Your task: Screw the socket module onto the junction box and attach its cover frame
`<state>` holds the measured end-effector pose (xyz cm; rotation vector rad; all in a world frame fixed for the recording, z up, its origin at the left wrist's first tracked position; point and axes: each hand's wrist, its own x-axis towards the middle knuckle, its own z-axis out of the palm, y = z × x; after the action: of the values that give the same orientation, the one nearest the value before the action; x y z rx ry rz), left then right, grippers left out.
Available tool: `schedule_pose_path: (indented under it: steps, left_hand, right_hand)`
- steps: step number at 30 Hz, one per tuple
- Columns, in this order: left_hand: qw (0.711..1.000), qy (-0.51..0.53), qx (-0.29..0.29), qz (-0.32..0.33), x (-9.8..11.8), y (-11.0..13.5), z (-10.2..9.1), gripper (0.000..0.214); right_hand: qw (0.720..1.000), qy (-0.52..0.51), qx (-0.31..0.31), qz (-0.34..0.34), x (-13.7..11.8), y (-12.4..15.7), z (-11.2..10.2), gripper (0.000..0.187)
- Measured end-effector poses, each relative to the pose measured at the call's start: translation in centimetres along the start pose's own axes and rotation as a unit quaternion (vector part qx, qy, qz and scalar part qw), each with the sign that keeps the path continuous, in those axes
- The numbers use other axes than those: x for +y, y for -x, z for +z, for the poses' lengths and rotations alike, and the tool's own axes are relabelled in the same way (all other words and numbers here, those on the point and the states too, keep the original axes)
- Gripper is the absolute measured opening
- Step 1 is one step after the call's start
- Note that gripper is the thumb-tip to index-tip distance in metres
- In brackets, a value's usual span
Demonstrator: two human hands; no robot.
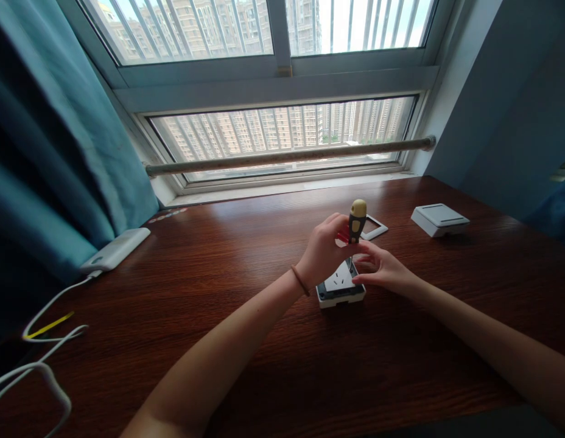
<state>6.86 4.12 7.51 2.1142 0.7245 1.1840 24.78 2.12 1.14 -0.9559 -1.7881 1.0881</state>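
A screwdriver (357, 222) with a yellow and dark grey handle stands nearly upright, its metal shaft pointing down at a white wall socket (336, 282) in a dark frame. My left hand (323, 244) is closed around the handle, a brown band at the wrist. My right hand (386, 267) comes in from the right, its fingers bent in beside the shaft and over the socket's right edge. Whether they pinch the shaft or the socket, I cannot tell. The screwdriver's tip is partly hidden by the fingers. Behind my hands lies a thin white cover frame (378, 231).
A white box-like plate (440, 217) sits at the right on the brown wooden table (246, 243). Along the left edge are a white power strip (118, 249), its looped white cable (49, 371) and a yellow strip (52, 324). A blue curtain (81, 134) hangs there; a barred window lies ahead.
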Motion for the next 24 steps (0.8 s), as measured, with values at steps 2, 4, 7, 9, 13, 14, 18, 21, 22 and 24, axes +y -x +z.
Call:
schedule_pose_path:
  steps: [2, 4, 7, 9, 13, 14, 18, 21, 22, 24]
  left_hand:
    - [1.000, 0.005, 0.002, 0.005, -0.1, 0.1, 0.2, 0.021]
    - [0.999, 0.033, -0.003, 0.007, -0.3, 0.1, 0.4, 0.021]
    - [0.998, 0.064, -0.013, 0.005, -0.4, 0.1, 0.8, 0.023]
    - [0.998, 0.064, -0.023, 0.001, -0.5, 0.1, 0.9, 0.024]
    - [0.999, 0.009, -0.034, -0.015, -1.0, 1.1, -0.1, 0.031]
    - [0.999, -0.009, -0.037, -0.024, -1.2, 1.7, -0.5, 0.036]
    - [0.992, -0.048, -0.098, -0.061, -2.2, 4.8, -2.0, 0.079]
    - [0.984, -0.054, -0.146, -0.086, -3.0, 6.8, -2.1, 0.093]
    - [0.983, -0.057, -0.150, -0.088, -3.2, 7.2, -2.0, 0.091]
    - [0.983, -0.064, -0.148, -0.083, -3.4, 7.6, -1.7, 0.084]
  right_hand:
    - [0.996, 0.010, 0.047, -0.075, -2.5, -0.2, -0.4, 0.065]
    - [0.988, 0.006, 0.064, -0.141, -5.7, -0.7, -1.0, 0.053]
    - [0.975, 0.069, 0.054, -0.205, -10.2, -1.8, -1.8, 0.044]
    - [0.964, 0.140, 0.014, -0.225, -12.0, -2.6, -2.3, 0.030]
    - [0.941, 0.229, -0.009, -0.251, -12.8, -3.5, -3.0, 0.019]
    - [0.941, 0.234, 0.000, -0.246, -12.6, -3.6, -3.1, 0.018]
    - [0.958, 0.194, 0.014, -0.212, -12.1, -3.5, -2.6, 0.019]
    - [0.958, 0.179, -0.011, -0.225, -12.2, -3.0, -2.2, 0.028]
    - [0.956, 0.179, -0.025, -0.232, -12.3, -2.9, -2.2, 0.033]
    - [0.951, 0.189, -0.056, -0.240, -12.6, -2.5, -2.3, 0.039]
